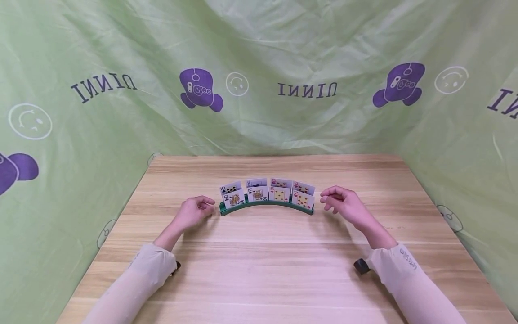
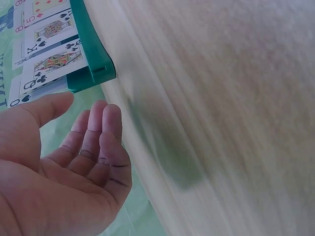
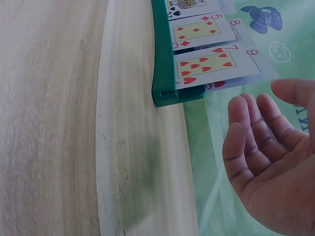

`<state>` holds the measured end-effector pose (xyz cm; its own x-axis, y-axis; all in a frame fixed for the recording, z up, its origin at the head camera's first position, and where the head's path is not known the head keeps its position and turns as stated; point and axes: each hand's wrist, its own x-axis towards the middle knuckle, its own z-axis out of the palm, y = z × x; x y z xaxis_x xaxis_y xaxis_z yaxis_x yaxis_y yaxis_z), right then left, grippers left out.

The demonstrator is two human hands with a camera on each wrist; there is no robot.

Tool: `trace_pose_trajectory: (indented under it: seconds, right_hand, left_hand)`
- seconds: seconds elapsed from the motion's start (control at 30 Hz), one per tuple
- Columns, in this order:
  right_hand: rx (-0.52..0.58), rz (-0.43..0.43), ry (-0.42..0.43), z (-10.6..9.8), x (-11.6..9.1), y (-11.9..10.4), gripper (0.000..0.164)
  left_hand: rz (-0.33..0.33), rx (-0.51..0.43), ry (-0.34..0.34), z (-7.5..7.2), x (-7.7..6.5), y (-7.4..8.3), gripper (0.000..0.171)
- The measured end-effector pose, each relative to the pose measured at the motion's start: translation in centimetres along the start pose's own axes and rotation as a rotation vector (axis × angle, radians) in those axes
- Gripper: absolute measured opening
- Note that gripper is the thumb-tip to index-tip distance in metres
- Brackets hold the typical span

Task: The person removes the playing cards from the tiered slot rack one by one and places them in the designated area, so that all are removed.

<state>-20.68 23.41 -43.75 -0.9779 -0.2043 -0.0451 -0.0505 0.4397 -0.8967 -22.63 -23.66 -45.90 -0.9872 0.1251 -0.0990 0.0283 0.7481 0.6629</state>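
A curved green card holder [image 1: 265, 203] stands on the table with playing cards upright in two rows. Its front row shows a queen of clubs [image 2: 58, 63], a king [image 1: 257, 194], a five of diamonds [image 3: 199, 32] and a seven of hearts [image 3: 209, 66]. Behind them rise a ten [image 1: 230, 187], a jack [image 1: 256, 182], an eight [image 1: 281, 182] and a nine [image 1: 303, 187]. Just off the holder's left end is my left hand [image 1: 194, 211], fingers loosely bent around nothing. My right hand [image 1: 344, 204] hovers beside the right end, likewise holding nothing.
The wood-grain table [image 1: 267, 270] spreads out in front of the holder. A green cloth [image 1: 259, 121] with purple figures and lettering hangs behind and along both sides. Dark wrist-worn pieces, such as the black one [image 1: 361, 266], show under the sleeves.
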Motion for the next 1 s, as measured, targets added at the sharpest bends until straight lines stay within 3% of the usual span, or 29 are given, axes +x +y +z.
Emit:
trace_pose_trajectory:
  seconds: [0.53, 1.0]
  right_hand:
    - [0.067, 0.006, 0.011, 1.0, 0.5, 0.4, 0.028]
    - [0.068, 0.028, 0.029, 1.6, 0.6, 0.3, 0.027]
  left_hand:
    - [-0.021, -0.077, -0.021, 1.3, 0.4, -0.1, 0.029]
    - [0.031, -0.107, 0.031, 2.2, 0.4, 0.2, 0.026]
